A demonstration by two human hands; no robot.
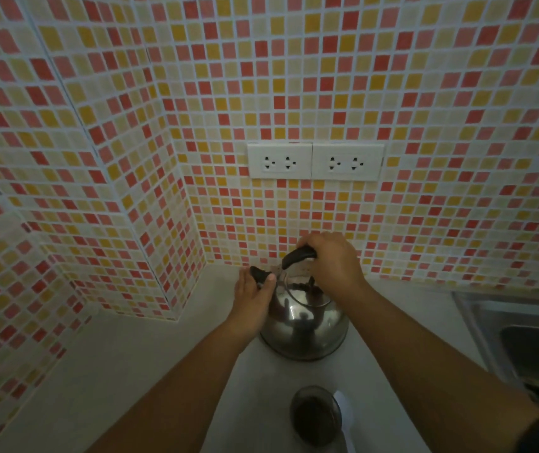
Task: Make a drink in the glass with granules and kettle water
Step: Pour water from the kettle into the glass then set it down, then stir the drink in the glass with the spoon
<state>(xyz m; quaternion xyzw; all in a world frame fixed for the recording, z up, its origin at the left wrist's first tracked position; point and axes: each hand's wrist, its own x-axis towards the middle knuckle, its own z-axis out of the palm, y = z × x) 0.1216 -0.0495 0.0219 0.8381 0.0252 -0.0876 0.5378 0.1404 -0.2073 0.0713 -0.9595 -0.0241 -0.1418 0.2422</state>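
Kettle upright on pale desk, close to tiled wall. Right hand, grip clamped on black kettle handle. Left hand, grip closed on black spout cap. Glass (dark contents) on desk nearer viewer, white spoon just beside it.
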